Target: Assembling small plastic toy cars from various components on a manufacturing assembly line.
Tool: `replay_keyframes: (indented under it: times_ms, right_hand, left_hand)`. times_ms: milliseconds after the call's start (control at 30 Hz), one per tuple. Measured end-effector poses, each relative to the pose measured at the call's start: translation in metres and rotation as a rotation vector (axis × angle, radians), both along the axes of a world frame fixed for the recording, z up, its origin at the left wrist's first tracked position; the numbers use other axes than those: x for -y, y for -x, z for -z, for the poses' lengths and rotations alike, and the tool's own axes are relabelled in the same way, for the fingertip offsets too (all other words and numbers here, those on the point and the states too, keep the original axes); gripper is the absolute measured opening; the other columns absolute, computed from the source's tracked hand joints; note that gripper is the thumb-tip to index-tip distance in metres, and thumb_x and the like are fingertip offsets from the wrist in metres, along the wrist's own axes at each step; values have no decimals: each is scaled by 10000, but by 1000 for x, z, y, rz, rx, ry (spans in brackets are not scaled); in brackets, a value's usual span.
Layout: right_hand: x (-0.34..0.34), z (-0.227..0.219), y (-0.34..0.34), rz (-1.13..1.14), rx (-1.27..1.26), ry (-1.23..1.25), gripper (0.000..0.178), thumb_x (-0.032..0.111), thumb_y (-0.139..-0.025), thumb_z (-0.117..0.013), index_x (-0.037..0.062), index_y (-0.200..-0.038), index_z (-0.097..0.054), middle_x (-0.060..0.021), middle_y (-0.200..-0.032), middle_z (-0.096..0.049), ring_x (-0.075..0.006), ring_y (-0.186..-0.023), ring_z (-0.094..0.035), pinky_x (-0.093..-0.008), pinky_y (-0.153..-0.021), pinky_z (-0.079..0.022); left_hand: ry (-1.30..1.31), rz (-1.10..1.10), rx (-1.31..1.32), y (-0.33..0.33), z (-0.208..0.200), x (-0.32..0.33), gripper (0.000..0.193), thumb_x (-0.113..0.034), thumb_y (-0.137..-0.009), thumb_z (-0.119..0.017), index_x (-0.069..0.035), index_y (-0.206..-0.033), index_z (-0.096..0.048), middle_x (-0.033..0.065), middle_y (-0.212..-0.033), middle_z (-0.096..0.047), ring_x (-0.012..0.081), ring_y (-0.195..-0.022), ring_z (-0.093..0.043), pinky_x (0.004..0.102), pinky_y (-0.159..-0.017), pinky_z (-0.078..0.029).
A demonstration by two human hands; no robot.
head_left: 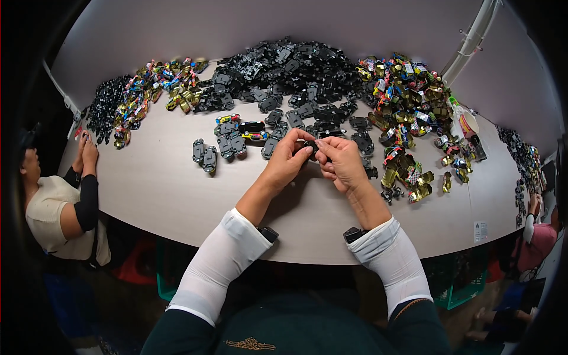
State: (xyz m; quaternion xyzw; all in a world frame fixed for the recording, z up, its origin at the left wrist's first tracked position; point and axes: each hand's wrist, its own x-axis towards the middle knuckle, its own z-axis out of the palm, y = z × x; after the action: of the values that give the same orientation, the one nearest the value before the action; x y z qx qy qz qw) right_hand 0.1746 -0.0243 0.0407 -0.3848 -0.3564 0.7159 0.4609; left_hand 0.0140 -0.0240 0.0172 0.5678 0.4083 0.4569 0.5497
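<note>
Single head view, looking steeply down over table (pixel 177 195), close above hands, fisheye bending edges

Big pale grey-beige table (pixel 160 189) fills most of the view, front edge curving from 9 o'clock round to 3 o'clock. Behind it, from 11 to 1 o'clock, there's a plain light grey wall (pixel 177 29), evenly lit, no windows showing. A white pipe (pixel 473 38) runs up the wall at about 1 o'clock. Under the table it's pretty dark: a green plastic crate (pixel 461 290) sits at 4 o'clock, and something red (pixel 136 266) on the floor at roughly 8 o'clock, can't tell what
</note>
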Motion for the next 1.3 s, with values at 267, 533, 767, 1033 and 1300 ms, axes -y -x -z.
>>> replay_keyframes:
  times_ms: [267, 533, 767, 1033, 1300]
  right_hand:
    - [-1, 16, 11, 93, 440, -380, 146, 111, -933, -554, 28, -827, -612, 41, -579, -519, -5, -404, -365, -174, -327, -254]
    - [-8, 23, 10, 127, 610, -526, 185, 79, -876, -562, -41, -760, -641, -34, -574, -577, -97, -518, -534, -262, -502, -412]
    - [-5, 14, 4, 252, 728, -686, 145, 107, -804, -662, -19, -734, -653, -34, -557, -572, -79, -498, -488, -261, -492, -402]
    - [-14, -4, -15, 504, 897, -608, 146, 136, -804, -692, -2, -789, -646, -48, -515, -532, -103, -462, -471, -289, -468, -374]
    - [-29, 12, -30, 586, 932, -670, 148, 117, -845, -624, -23, -800, -632, -83, -547, -561, -126, -481, -503, -303, -496, -400]
  left_hand:
    - [-18, -35, 16, -2, 4, 1, 139, -56, -915, -535, -52, -1053, -515, -10, -800, -594, 10, -571, -466, 172, -460, -338]
    - [-202, -113, -137, -1, 0, 0, 112, -32, -864, -571, -2, -970, -550, 102, -781, -652, 147, -618, -597, 279, -540, -446]
    - [-440, -244, -1016, 14, -38, 32, 132, -29, -795, -567, -26, -927, -568, 164, -788, -639, 332, -732, -611, 424, -673, -485]
    - [-512, -392, -1263, 51, -38, 18, 159, -150, -771, -653, -38, -869, -598, 132, -876, -635, 332, -874, -594, 444, -761, -469]
    - [-410, -425, -1107, 39, -23, -4, 267, -217, -790, -648, -11, -959, -630, 168, -828, -667, 361, -822, -635, 438, -755, -497]
